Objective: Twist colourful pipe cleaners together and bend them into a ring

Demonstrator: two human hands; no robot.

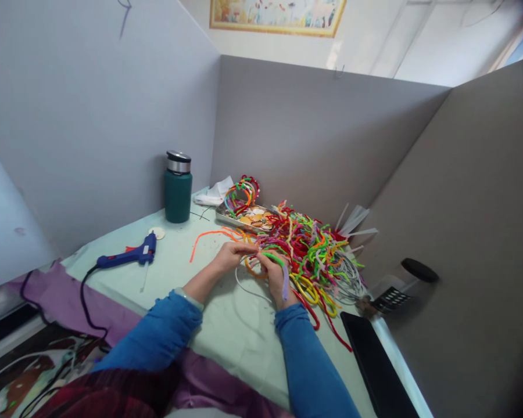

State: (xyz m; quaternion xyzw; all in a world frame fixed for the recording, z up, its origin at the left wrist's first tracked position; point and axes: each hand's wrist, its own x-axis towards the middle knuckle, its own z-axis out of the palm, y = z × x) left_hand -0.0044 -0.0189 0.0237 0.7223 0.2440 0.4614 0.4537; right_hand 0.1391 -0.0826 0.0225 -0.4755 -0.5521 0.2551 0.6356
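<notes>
My left hand (234,255) and my right hand (276,271) meet over the table, fingertips pinched close together. Between them is a fuzzy pipe cleaner (284,273), green near the fingers and purple where it arches back over my right hand. A thin whitish strand (244,285) curves below the hands, and an orange piece shows just under the fingers; whether these are held too, I cannot tell. Right beside my right hand lies a large tangled heap of coloured pipe cleaners (305,244). An orange pipe cleaner (207,233) stretches out beyond my left hand.
A blue glue gun (128,255) with a dark cord lies at left, near a green bottle (178,194). Behind the hands stands a metal tray (230,219) of round discs with coloured rings (243,196). At right are a black flat object (375,366) and grey partitions (470,220).
</notes>
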